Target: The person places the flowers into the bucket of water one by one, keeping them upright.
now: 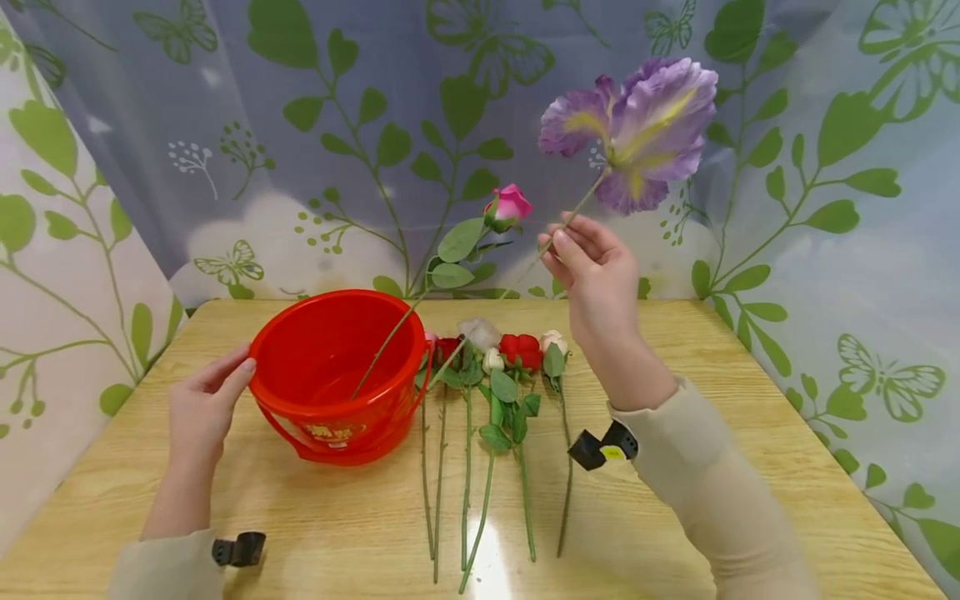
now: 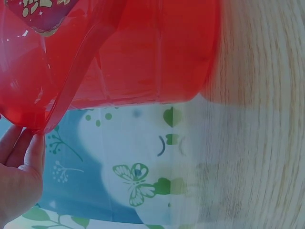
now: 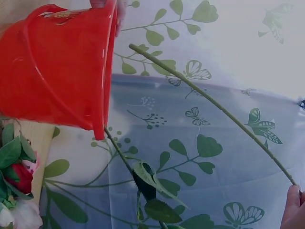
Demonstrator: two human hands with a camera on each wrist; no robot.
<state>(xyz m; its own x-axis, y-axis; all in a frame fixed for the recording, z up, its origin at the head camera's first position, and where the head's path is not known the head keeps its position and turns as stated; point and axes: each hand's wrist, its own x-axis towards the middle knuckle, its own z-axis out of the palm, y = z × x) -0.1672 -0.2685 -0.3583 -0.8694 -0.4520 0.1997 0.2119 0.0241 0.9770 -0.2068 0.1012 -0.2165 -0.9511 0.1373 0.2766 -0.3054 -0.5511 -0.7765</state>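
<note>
My left hand [image 1: 201,410] grips the rim of a red plastic bucket [image 1: 341,429] at its left side; in the left wrist view, the fingertips sit on that rim. Leaning out over the bucket's right side is a pink rose [image 1: 510,205], its stem inside. My right hand [image 1: 603,279] pinches the stem of a large purple iris [image 1: 652,125] with yellow streaks, held up right of the bucket. The right wrist view has the lower stem [image 3: 214,105] slanting toward the bucket opening, its end apart from the rim.
Several artificial flowers lie in a row right of the bucket, among them a red one [image 1: 521,352] and a cream rose [image 1: 553,342], stems toward the front edge. The wooden table [image 1: 322,525] meets a leaf-and-butterfly curtain [image 1: 390,75] behind. The bucket's handle [image 1: 300,454] hangs down in front.
</note>
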